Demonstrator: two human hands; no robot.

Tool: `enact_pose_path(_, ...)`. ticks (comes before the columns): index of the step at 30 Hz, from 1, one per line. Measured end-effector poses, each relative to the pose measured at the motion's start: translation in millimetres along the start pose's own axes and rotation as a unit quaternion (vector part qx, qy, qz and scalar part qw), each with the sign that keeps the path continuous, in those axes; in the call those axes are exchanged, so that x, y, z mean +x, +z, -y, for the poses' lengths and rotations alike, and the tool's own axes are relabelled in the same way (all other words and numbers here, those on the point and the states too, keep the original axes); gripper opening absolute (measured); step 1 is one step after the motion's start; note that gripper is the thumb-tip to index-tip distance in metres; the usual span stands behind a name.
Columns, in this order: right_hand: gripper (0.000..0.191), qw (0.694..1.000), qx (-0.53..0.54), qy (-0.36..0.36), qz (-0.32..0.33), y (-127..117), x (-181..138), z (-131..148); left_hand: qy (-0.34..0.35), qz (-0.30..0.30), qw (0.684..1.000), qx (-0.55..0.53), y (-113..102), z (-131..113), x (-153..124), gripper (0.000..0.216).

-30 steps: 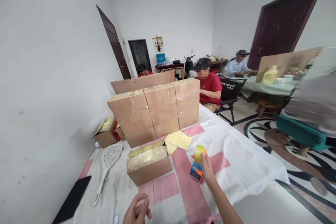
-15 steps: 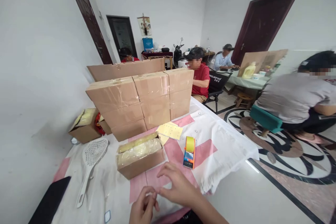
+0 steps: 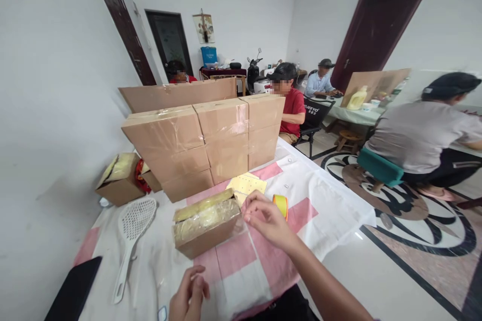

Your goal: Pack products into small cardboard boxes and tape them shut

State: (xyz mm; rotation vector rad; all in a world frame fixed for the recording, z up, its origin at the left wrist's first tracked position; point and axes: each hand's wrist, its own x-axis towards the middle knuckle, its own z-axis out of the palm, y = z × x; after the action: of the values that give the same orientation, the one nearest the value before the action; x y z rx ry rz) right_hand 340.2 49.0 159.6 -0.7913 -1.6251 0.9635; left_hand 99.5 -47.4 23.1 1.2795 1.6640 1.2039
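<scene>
A small cardboard box (image 3: 211, 241) lies in front of me, its long top covered with yellowish tape and clear film. Close to its right end is my right hand (image 3: 266, 218), fingers bent and loosely apart, with nothing visible in them; I cannot tell whether the fingertips touch the box. My left hand (image 3: 190, 291) hovers at the table's near edge, half curled, thumb apart from the fingers and holding nothing I can see. Behind my right hand, a tape dispenser with a yellow roll (image 3: 279, 204) is partly hidden. Yellow dotted sheets (image 3: 246, 184) lie beyond the box.
A wall of taped cartons (image 3: 226, 145) stands across the table. A white slotted scoop (image 3: 136, 218) lies left, near a black flat object (image 3: 75, 286). An open carton (image 3: 118, 180) sits by the wall. Co-workers sit beyond, including a person in red (image 3: 293, 105).
My hands have moved apart. The right went forward to the box's right end, now covering part of the tape dispenser; the left shifted slightly left. The view has turned a little.
</scene>
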Motion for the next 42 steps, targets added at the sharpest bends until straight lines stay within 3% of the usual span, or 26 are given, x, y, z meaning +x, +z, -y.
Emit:
enact_pose_path(3,0.023,0.999,-0.014,0.025,0.037,0.4,25.6,-6.7,0.116,-0.085,0.988,0.056,-19.4,-17.7,18.7,0.040)
enact_pose_path(7,0.023,0.995,-0.020,0.032,0.097,21.4,54.5,-25.9,0.267,-0.135,0.949,0.096,-26.3,-37.8,50.2,0.023)
enact_pose_path(9,0.020,0.989,-0.044,0.036,0.137,36.7,69.9,-41.0,0.333,-0.139,0.924,0.125,-21.6,-42.6,64.5,0.024)
enact_pose_path(11,0.015,0.977,-0.119,0.051,0.170,52.2,84.7,-59.4,0.386,-0.107,0.894,0.199,-12.8,-42.3,75.8,0.031)
enact_pose_path(14,0.008,0.930,-0.303,0.069,0.196,69.3,102.2,-87.3,0.389,-0.067,0.853,0.342,3.7,-34.0,84.2,0.035)
enact_pose_path(17,0.045,0.881,-0.434,0.090,0.166,73.3,112.1,-109.6,0.350,-0.070,0.842,0.406,16.0,-24.6,83.3,0.039)
enact_pose_path(19,0.054,0.885,-0.440,0.103,0.110,68.0,114.0,-121.8,0.343,-0.068,0.844,0.407,19.4,-21.6,80.8,0.041)
enact_pose_path(22,0.027,0.931,-0.347,0.113,0.026,48.3,106.8,-137.2,0.345,-0.079,0.849,0.392,19.4,-20.1,78.3,0.036)
enact_pose_path(24,0.017,0.949,-0.289,0.124,0.002,28.2,92.1,-142.9,0.346,-0.079,0.850,0.389,19.1,-17.6,77.3,0.034)
enact_pose_path(26,0.021,0.959,-0.255,0.125,-0.016,6.5,67.6,-142.0,0.346,-0.072,0.845,0.401,21.4,-11.7,74.8,0.039)
enact_pose_path(31,0.028,0.974,-0.174,0.111,-0.097,-28.1,-23.4,-115.8,0.284,-0.109,0.832,0.464,41.5,13.2,51.2,0.052)
enact_pose_path(34,0.028,0.967,-0.167,0.156,-0.116,-30.6,-78.8,-102.1,0.241,-0.086,0.846,0.468,51.6,27.1,29.6,0.055)
enact_pose_path(37,0.034,0.950,-0.146,0.242,-0.130,-21.7,-128.1,-98.2,0.221,-0.044,0.872,0.435,48.8,38.2,5.9,0.043)
enact_pose_path(39,0.036,0.946,-0.141,0.273,-0.101,-13.3,-153.8,-100.3,0.222,-0.014,0.888,0.403,38.9,43.4,-9.5,0.035)
enact_pose_path(42,0.036,0.954,-0.146,0.260,-0.017,-6.3,-175.4,-104.3,0.224,0.066,0.914,0.331,16.7,42.7,-30.4,0.033)
